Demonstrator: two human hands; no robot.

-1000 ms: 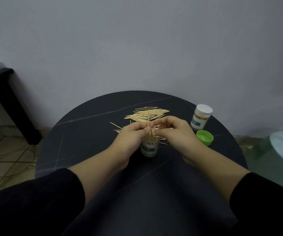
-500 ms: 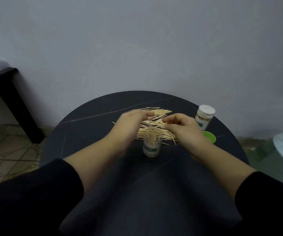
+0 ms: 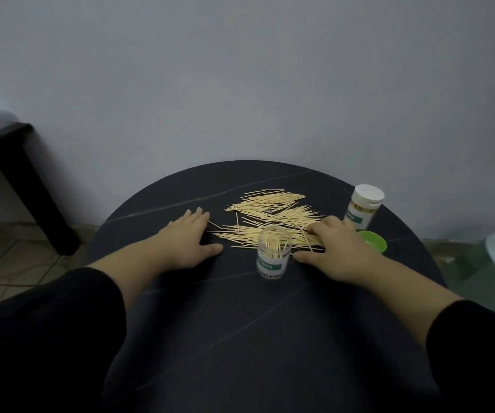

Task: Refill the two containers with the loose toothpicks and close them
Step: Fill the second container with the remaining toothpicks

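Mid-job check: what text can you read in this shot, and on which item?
"OTHPICK", its start curving out of view: green band on the open container.
Small print below that band: too small to read.
Green label on the white-lidded container: blurred, unreadable.
No other text shows.

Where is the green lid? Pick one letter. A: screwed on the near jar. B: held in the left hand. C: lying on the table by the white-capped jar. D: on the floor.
C: the green lid lies on the table just in front of the white-capped jar, partly behind the right hand; the near jar stands uncapped and the left hand holds nothing.
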